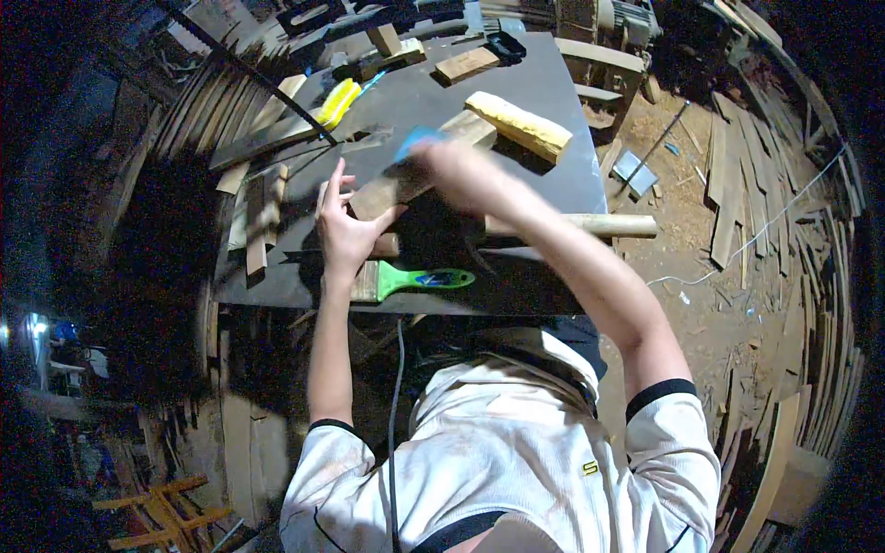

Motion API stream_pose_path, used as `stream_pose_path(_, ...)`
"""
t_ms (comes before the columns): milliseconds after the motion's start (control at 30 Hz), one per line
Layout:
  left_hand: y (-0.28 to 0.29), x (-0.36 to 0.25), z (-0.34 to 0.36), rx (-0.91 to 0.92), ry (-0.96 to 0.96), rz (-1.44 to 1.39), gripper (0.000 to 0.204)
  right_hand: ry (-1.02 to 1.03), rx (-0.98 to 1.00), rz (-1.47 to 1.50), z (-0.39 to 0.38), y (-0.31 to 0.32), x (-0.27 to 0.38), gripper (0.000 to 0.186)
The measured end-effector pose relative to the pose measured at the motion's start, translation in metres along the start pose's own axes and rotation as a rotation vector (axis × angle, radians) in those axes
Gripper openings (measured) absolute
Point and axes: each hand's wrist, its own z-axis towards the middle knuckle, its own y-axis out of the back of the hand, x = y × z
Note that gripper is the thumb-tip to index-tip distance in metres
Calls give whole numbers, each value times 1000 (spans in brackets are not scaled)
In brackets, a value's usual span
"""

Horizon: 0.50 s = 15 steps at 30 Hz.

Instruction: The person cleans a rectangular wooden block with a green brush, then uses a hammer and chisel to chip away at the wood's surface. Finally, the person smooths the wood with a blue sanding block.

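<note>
A pale wooden block [380, 195] lies slantwise on the dark table top. My left hand [346, 230] braces its near left end, thumb against the near side and fingers along the other. Over the block's middle is my right hand [447, 170], smeared by motion, pressing a flat blue pad [419, 138] whose exact kind I cannot make out. Below my left hand a paintbrush with a green handle [424, 278] lies near the table's front edge. A round wooden handle [608, 226] passes beneath my right forearm and juts past the right edge.
The table [553, 83] also carries a rough yellowish wood piece [521, 127], a yellow brush-like thing [339, 101], a dark saw blade [267, 88] and a small wood block [466, 64]. Wood strips [256, 226] lie at left. Boards [737, 184] and sawdust cover the right floor.
</note>
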Motion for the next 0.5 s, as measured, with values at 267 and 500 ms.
stream_pose_path(267,-8,20,2,-11,62,-180,88,376,-233,73,-4,-40,21,40)
stream_pose_path(500,-5,0,1,47,90,-86,94,-25,-282,-181,-2,-22,-14,19)
